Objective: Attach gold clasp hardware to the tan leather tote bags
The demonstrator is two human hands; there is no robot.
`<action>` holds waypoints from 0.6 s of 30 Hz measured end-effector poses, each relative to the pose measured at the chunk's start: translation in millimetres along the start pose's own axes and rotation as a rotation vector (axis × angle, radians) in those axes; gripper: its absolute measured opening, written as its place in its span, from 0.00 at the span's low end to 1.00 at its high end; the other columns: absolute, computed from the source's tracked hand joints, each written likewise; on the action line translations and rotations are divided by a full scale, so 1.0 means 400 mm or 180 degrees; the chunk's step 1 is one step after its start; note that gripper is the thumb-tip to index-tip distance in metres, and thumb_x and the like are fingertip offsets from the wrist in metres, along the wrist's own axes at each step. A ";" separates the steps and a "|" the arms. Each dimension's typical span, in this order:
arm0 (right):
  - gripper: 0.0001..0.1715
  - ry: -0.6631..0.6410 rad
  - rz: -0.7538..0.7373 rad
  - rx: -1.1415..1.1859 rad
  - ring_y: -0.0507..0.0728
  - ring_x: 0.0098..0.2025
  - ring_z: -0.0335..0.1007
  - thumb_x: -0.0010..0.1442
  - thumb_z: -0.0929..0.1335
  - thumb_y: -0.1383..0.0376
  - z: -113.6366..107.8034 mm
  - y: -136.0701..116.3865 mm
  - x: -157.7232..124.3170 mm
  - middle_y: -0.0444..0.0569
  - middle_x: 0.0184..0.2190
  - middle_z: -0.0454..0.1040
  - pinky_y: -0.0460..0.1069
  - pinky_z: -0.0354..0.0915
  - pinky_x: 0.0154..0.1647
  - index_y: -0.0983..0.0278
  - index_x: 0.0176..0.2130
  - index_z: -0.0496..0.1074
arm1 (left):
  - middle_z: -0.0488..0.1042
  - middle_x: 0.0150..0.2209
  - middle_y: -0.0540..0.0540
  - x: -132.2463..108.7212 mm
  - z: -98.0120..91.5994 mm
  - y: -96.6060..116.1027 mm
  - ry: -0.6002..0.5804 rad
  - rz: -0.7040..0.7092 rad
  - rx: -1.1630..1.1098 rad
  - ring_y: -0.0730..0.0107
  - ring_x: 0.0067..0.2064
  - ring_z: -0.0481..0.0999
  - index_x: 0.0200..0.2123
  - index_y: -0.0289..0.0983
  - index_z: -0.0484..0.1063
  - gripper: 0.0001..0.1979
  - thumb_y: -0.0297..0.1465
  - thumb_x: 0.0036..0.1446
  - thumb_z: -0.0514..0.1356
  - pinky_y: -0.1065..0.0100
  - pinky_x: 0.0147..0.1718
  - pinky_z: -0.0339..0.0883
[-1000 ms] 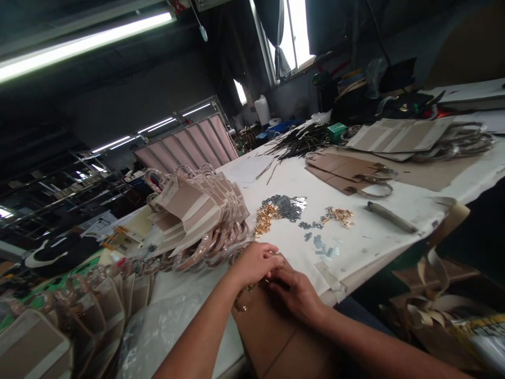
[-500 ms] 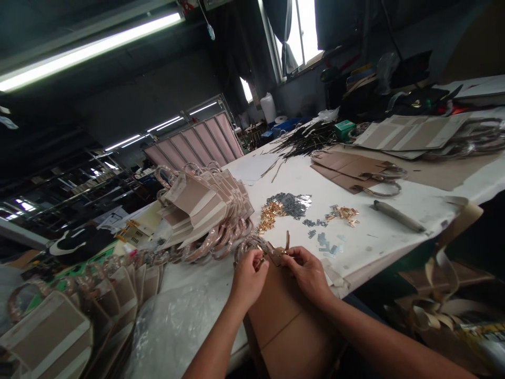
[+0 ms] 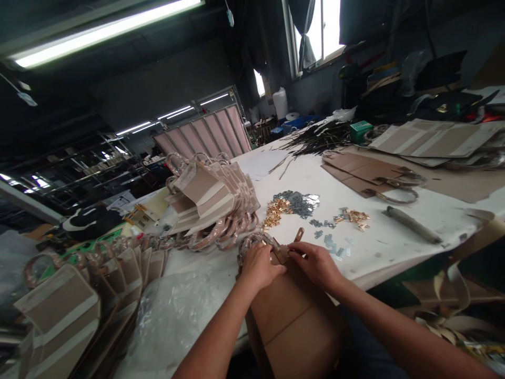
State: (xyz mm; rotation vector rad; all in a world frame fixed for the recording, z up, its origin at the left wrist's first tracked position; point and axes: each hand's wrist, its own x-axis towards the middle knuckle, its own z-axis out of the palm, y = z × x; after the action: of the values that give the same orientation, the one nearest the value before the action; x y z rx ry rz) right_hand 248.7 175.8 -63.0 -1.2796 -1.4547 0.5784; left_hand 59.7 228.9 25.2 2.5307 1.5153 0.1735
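Note:
A brown handbag panel [image 3: 295,321] leans from the table's front edge toward me, its wrapped handle [image 3: 246,243] at the top. My left hand [image 3: 258,267] is closed over the top edge, fingers curled behind it and thumb lying across the front. At the same edge my right hand [image 3: 317,263] pinches the base of a narrow brown strap tab [image 3: 300,233], whose holed end sticks up above the fingers. Just beyond the hands are small gold metal fittings [image 3: 277,211] and thin grey metal plates [image 3: 302,203]. The fingertips partly hide what they grip.
Stacked bag panels with wrapped handles [image 3: 215,197] stand on the left, more [image 3: 59,310] nearer me. Clear plastic sheeting [image 3: 173,316] lies beside them. To the right are a grey rod-like tool [image 3: 412,223], brown bag pieces [image 3: 355,171] and a second fittings pile [image 3: 357,217].
My left hand has moved from a fingertip pinch to a flatter hold over the panel's edge. The strap tab's upright end now leans right with its hole showing. The view has shifted slightly left.

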 end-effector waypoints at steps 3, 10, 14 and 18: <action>0.13 0.0082 -0.0189 0.0092 0.62 0.42 0.79 0.68 0.68 0.56 -0.001 -0.011 -0.003 0.48 0.41 0.83 0.54 0.72 0.46 0.56 0.45 0.82 | 0.82 0.43 0.39 0.008 -0.008 0.001 -0.0066 -0.0037 -0.0118 0.44 0.49 0.79 0.42 0.38 0.81 0.22 0.42 0.45 0.75 0.53 0.49 0.70; 0.11 -0.0099 -0.0315 0.0040 0.61 0.41 0.79 0.67 0.69 0.59 -0.045 -0.025 0.005 0.47 0.41 0.82 0.53 0.70 0.43 0.56 0.44 0.83 | 0.83 0.45 0.45 -0.013 -0.025 0.001 -0.0159 -0.0291 -0.0501 0.51 0.45 0.81 0.43 0.40 0.78 0.22 0.41 0.45 0.75 0.58 0.44 0.72; 0.12 -0.0273 -0.0181 -0.0002 0.62 0.43 0.80 0.67 0.69 0.58 -0.058 -0.039 -0.007 0.46 0.43 0.84 0.53 0.70 0.44 0.54 0.46 0.83 | 0.84 0.44 0.48 -0.030 -0.030 0.004 -0.0174 -0.0197 -0.0716 0.54 0.44 0.82 0.43 0.43 0.77 0.19 0.40 0.48 0.73 0.61 0.44 0.73; 0.13 -0.0269 -0.0216 -0.0224 0.64 0.44 0.80 0.68 0.68 0.57 -0.060 -0.050 -0.024 0.47 0.44 0.84 0.54 0.70 0.44 0.54 0.46 0.83 | 0.85 0.45 0.47 -0.038 -0.026 0.015 -0.0094 -0.0227 -0.0943 0.53 0.47 0.82 0.44 0.43 0.78 0.19 0.40 0.49 0.72 0.60 0.46 0.74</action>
State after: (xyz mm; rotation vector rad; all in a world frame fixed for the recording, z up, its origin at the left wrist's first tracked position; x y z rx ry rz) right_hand 261.1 154.5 -41.8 -1.2681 -1.5946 0.5458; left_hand 55.8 213.5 36.5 2.2360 1.4460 0.3229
